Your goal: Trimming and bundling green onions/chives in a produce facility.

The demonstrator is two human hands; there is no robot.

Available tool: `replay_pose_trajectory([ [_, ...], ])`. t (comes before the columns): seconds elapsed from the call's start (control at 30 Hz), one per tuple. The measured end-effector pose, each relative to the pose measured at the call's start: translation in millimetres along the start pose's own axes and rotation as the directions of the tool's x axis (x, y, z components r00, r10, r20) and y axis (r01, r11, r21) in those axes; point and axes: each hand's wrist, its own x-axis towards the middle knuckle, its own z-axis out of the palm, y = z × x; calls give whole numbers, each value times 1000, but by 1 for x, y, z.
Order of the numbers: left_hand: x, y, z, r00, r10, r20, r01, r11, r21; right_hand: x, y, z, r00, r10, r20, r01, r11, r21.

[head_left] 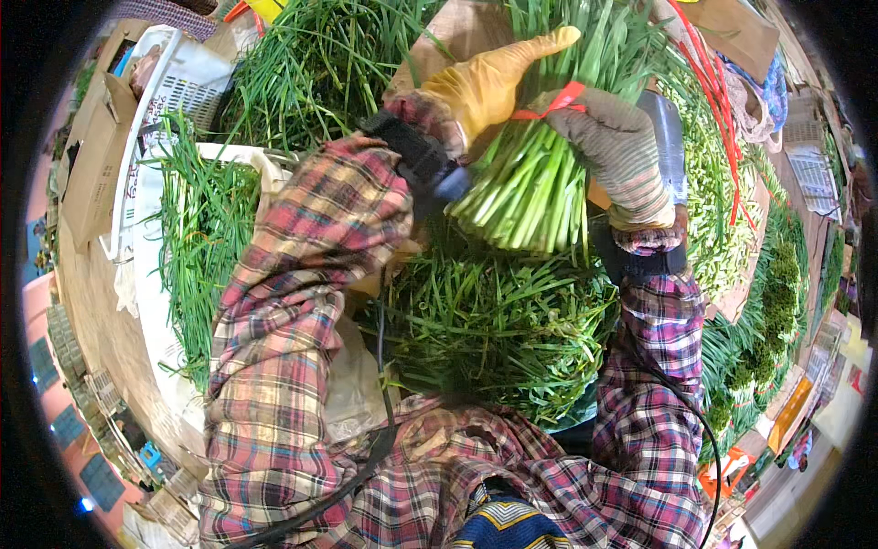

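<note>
A bunch of green leafy stalks (535,188), probably chives, hangs in front of me with its pale cut ends toward me. My left hand (480,82), in a yellow rubber glove, grips the bunch from the left. Its thumb lies stretched across the leaves, and the other fingers are mostly hidden. A red tie (560,99) crosses the bunch. My right hand (622,151), in a grey striped knit glove, is closed on the tie at the bunch's right side. Below the bunch lies a heap of loose green leaves and trimmings (494,320).
More long green leaves (311,73) lie at the far left, beside a white plastic basket (187,82). Another pile (206,238) rests on a white surface. Red strips (722,101) hang at the right, near pale cut stalks (718,220). Tied green bunches (768,320) lie farther right.
</note>
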Motion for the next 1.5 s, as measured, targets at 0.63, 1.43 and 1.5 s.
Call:
replay_pose_trajectory([
  [0.63,18,29,9,853,520,-33,-268,493,828,42,10,-35,788,-600,139,420,358,-834],
  [1.43,-9,16,19,992,110,60,-41,-168,985,9,23,13,731,218,-647,-14,952,304],
  [1.5,-4,-29,-1,935,310,173,12,-514,858,13,22,18,707,354,-613,-13,872,488],
])
